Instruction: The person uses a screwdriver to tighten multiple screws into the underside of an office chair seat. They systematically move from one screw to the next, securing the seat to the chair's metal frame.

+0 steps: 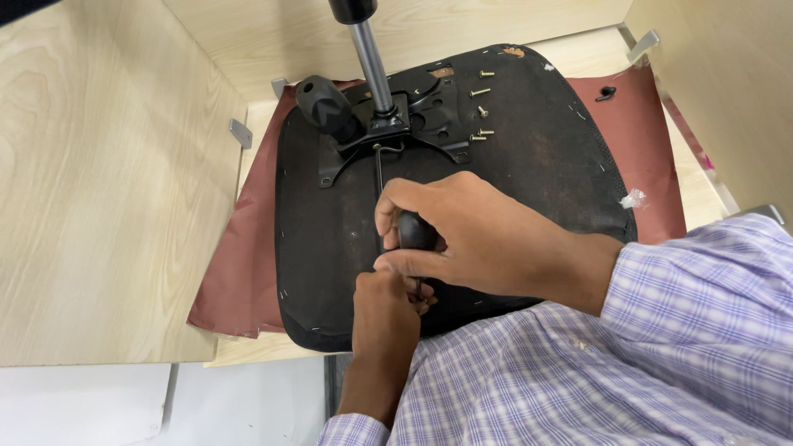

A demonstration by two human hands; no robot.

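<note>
A screwdriver [395, 211] with a black handle and a thin dark shaft lies along the middle of an upturned chair seat [529, 157], its tip reaching up toward the near edge of the black metal mounting plate [396, 132] fastened on the seat's underside. The right hand [471, 239] is closed around the handle, fingers curled over the top and thumb along the near side. The left hand [388, 301] sits just below it, touching it, with its fingers bunched at the butt of the handle; whether it grips the tool or only steadies it cannot be told, since the right hand covers the spot. From the plate a shiny metal column [372, 58] rises toward the camera, and a black knob [324, 103] sticks out at the plate's left. The plate appears to sit in place on the seat, but the fastening looks unfinished: several loose screws [481, 111] lie in a small scatter on the black fabric just right of the plate, none of them in a hole, so a fair share of the work seems to remain. Under the seat is a reddish-brown sheet [644, 157], with a small black part [605, 92] resting on it near the far right corner. Pale wooden panels [107, 182] wall in the workspace on the left, back and right. Both forearms come from checked purple-and-white sleeves [644, 347].
</note>
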